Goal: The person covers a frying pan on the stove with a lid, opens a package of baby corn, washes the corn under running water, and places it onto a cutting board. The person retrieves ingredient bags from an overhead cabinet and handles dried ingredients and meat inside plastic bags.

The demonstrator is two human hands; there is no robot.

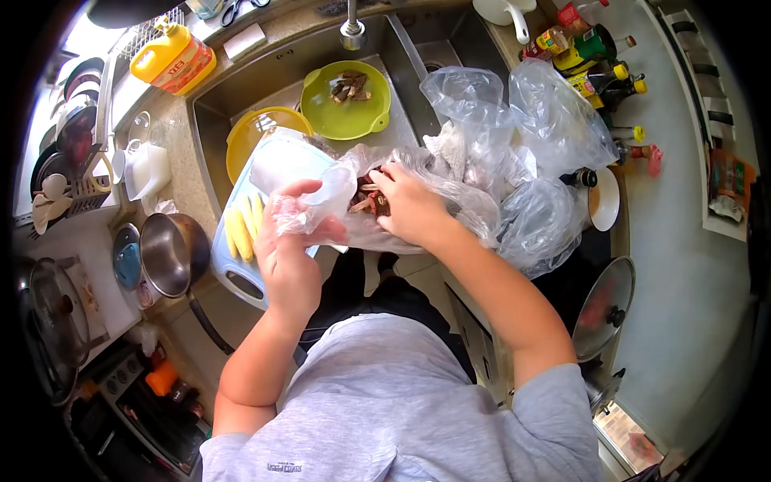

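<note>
My left hand holds the edge of a clear plastic bag, with the film bunched between thumb and fingers. My right hand reaches into the bag's mouth, its fingers bent over dark reddish-brown dried pieces; its fingertips are partly hidden among them. Similar brown pieces lie in a green basin in the sink. Below the left hand, a light-blue cutting board carries pale yellow, peeled-looking lengths, perhaps corn.
An orange-yellow basin sits in the sink under the faucet. More clear bags crowd the right counter, near several bottles. A saucepan stands left of the board; a glass lid leans at right.
</note>
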